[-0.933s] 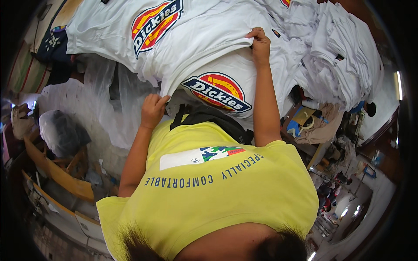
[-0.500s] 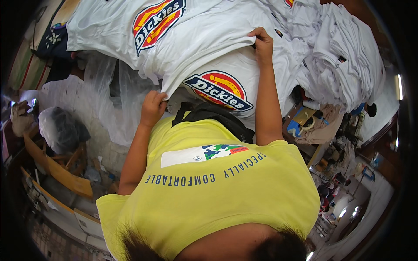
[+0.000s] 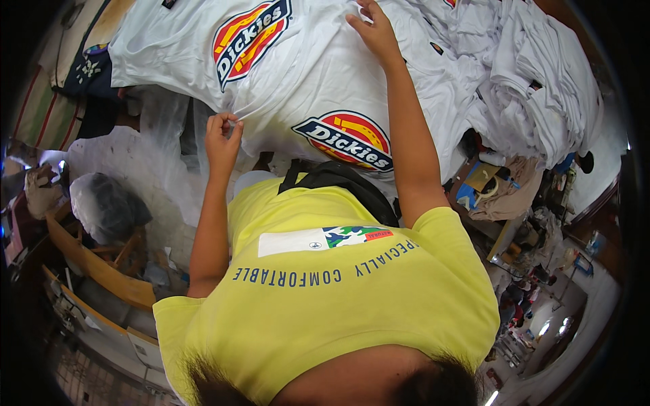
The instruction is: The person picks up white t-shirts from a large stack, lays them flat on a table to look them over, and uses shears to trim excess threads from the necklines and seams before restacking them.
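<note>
White T-shirts with a red, yellow and dark blue printed emblem lie spread in front of me. My left hand (image 3: 223, 139) is closed, thumb and fingers pinching the near edge of the upper white T-shirt (image 3: 183, 74). Farther off and to the right, my right hand (image 3: 374, 32) is over the white cloth with its fingers apart and nothing gripped. A second emblem shows on the white T-shirt (image 3: 271, 139) closest to my body.
A tall pile of white garments (image 3: 535, 74) stands at the right. Below it are a tape roll (image 3: 487, 188) and brown cloth (image 3: 511, 199). Clear plastic sheeting (image 3: 159, 135) hangs at the left, near a stuffed plastic bag (image 3: 105, 206) and a wooden frame (image 3: 101, 271).
My right hand has let go of the cloth edge and moved away and left. My left hand has shifted up and left. The lifted T-shirt now lies flatter, with the near emblem more exposed.
</note>
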A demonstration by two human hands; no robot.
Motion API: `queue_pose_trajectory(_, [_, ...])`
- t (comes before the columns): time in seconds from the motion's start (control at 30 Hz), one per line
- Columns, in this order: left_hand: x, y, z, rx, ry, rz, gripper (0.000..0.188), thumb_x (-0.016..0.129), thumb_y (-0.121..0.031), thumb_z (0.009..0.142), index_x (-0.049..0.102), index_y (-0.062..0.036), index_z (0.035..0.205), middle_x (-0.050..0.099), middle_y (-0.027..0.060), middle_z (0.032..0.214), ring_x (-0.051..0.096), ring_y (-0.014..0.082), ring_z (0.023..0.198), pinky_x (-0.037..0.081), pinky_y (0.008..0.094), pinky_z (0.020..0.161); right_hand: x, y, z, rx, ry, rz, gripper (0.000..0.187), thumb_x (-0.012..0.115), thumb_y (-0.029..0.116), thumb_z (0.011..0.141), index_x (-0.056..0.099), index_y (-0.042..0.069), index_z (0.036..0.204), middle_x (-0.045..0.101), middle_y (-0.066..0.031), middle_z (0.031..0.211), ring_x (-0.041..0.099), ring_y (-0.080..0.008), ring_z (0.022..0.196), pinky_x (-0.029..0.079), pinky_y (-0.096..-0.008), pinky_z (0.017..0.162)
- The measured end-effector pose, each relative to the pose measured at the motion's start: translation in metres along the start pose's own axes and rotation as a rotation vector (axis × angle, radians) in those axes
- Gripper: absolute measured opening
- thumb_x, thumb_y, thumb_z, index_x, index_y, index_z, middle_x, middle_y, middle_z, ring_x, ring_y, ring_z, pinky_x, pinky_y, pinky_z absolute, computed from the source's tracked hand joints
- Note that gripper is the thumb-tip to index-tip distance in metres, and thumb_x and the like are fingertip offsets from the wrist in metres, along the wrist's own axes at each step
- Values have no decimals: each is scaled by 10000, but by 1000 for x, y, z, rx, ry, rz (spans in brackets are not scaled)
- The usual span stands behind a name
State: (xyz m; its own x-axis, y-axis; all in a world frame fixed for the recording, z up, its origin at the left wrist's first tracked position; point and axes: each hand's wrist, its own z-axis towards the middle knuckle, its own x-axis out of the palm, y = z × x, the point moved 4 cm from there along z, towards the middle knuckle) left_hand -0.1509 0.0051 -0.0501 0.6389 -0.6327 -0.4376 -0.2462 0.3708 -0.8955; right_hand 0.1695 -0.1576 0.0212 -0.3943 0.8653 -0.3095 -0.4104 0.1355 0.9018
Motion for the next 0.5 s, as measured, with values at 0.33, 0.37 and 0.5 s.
queue_pose_trajectory(0.33, [30, -84, 31, 214, 121, 10, 181, 662, -159, 768, 636, -44, 905, 530, 90, 834, 543, 214, 787, 436, 306, 704, -169, 10, -151, 168, -430, -365, 215, 563, 89, 855, 599, 23, 1056, 616, -46, 998, 558, -123, 866, 448, -241, 766])
queue_pose_trajectory(0.37, [35, -88, 34, 235, 138, 62, 196, 666, -177, 767, 632, -45, 907, 535, 92, 839, 543, 217, 796, 434, 312, 710, -197, 11, -182, 179, -543, -422, 204, 562, 89, 854, 604, 18, 1041, 619, -55, 981, 562, -125, 849, 448, -238, 764])
queue_pose_trajectory(0.5, [49, -95, 41, 295, 187, 269, 253, 678, -237, 762, 606, -46, 912, 549, 95, 854, 540, 230, 824, 426, 334, 731, -287, 25, -299, 306, -959, -768, 181, 589, 100, 819, 623, 3, 967, 628, -90, 913, 586, -170, 800, 463, -266, 751])
